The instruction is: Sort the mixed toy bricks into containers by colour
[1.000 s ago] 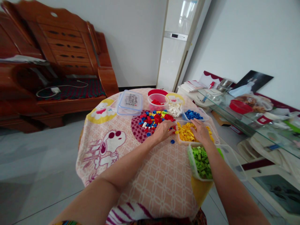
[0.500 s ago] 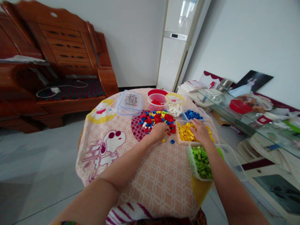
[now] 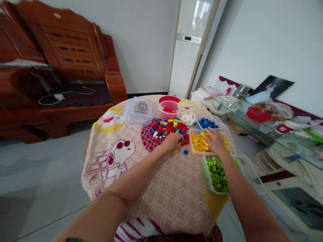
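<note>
My left hand [image 3: 172,142] is at the near right edge of a mixed heap of toy building bricks [image 3: 168,127]. Its fingers are curled together, and whatever they hold is hidden. My right hand [image 3: 216,139] reaches over the clear box of yellow bricks [image 3: 199,141], fingers apart, fingertips by the box's far side. A yellow brick [image 3: 176,152] and a round blue piece [image 3: 185,152] lie loose on the tablecloth just below my left hand. Blue bricks [image 3: 207,123] fill a box beyond the yellow one; green bricks [image 3: 217,174] fill one nearer, partly behind my right forearm.
White bricks [image 3: 188,117] are piled behind the yellow box. A round tub [image 3: 170,114] holds red bricks. Stacked clear lids [image 3: 140,110] lie at the table's far left. A cluttered glass shelf [image 3: 262,129] stands right of the table, a wooden bench [image 3: 73,64] at the left.
My left hand's fingers have shifted slightly over the edge of the heap. My right hand stays over the yellow bricks.
</note>
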Action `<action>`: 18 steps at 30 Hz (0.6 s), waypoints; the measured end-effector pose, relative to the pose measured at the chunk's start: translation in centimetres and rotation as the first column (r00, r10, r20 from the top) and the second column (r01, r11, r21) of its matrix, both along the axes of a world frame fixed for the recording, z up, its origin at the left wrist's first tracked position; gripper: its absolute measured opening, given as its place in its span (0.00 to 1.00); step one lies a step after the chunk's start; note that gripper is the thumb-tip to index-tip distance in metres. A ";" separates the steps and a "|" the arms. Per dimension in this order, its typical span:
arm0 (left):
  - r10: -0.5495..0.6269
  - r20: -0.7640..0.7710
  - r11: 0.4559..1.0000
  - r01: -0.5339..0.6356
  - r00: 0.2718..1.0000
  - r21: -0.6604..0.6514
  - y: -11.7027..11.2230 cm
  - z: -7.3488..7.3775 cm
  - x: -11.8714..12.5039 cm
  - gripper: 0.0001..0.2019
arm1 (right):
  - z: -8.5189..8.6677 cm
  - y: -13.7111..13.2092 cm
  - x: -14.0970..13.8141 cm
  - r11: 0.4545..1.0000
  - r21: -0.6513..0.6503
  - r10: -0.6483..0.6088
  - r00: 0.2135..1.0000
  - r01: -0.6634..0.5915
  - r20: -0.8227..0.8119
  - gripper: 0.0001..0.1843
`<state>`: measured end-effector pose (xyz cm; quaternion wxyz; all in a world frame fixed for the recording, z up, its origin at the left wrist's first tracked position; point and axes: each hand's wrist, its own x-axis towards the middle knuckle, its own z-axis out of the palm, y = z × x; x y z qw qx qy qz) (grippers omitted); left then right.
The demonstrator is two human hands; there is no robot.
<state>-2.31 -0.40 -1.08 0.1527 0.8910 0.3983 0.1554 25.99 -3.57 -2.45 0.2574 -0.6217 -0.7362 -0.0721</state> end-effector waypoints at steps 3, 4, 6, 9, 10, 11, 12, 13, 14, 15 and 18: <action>-0.005 0.045 1.000 0.005 0.999 -0.013 0.1 -0.1 0.2 0.11 | 0.0 0.0 -0.1 1.000 -0.002 0.008 1.000 -0.008 -0.007 0.27; -0.004 0.062 1.000 0.005 0.998 -0.025 0.1 -0.1 0.2 0.12 | 0.0 0.0 -0.1 1.000 0.000 0.010 1.000 -0.010 -0.009 0.27; -0.004 0.100 0.999 0.009 0.995 -0.051 0.3 -0.1 0.2 0.13 | 0.0 0.0 -0.1 1.000 0.004 0.013 1.000 -0.013 -0.012 0.28; -0.021 0.135 0.997 0.032 0.991 -0.075 0.6 -0.3 0.0 0.14 | 0.0 -0.1 -0.1 1.000 0.008 0.013 1.000 -0.013 -0.014 0.28; -0.031 0.135 0.996 0.042 0.990 -0.079 0.7 -0.3 -0.1 0.14 | 0.0 -0.1 -0.1 1.000 0.005 0.013 1.000 -0.013 -0.014 0.28; -0.039 0.132 0.995 0.050 0.991 -0.082 0.8 -0.4 -0.2 0.13 | 0.1 -0.1 -0.1 1.000 0.001 0.012 1.000 -0.012 -0.012 0.27; -0.042 0.130 0.995 0.053 0.991 -0.084 0.8 -0.4 -0.2 0.13 | 0.1 -0.1 0.0 1.000 -0.005 0.010 1.000 -0.010 -0.008 0.27; -0.041 0.132 0.995 0.053 0.990 -0.087 0.9 -0.5 -0.3 0.13 | 0.1 -0.1 0.0 1.000 -0.011 0.008 1.000 -0.008 -0.004 0.27; -0.036 0.137 0.995 0.049 0.990 -0.092 0.9 -0.5 -0.3 0.13 | 0.1 -0.1 0.0 1.000 -0.016 0.004 1.000 -0.004 -0.001 0.27; -0.031 0.145 0.994 0.045 0.989 -0.098 1.0 -0.5 -0.4 0.13 | 0.1 0.0 0.0 1.000 -0.019 -0.001 1.000 0.001 0.001 0.26; -0.017 0.165 0.993 0.036 0.986 -0.116 1.0 -0.5 -0.4 0.12 | 0.1 0.0 0.0 1.000 -0.015 -0.011 1.000 0.011 0.000 0.26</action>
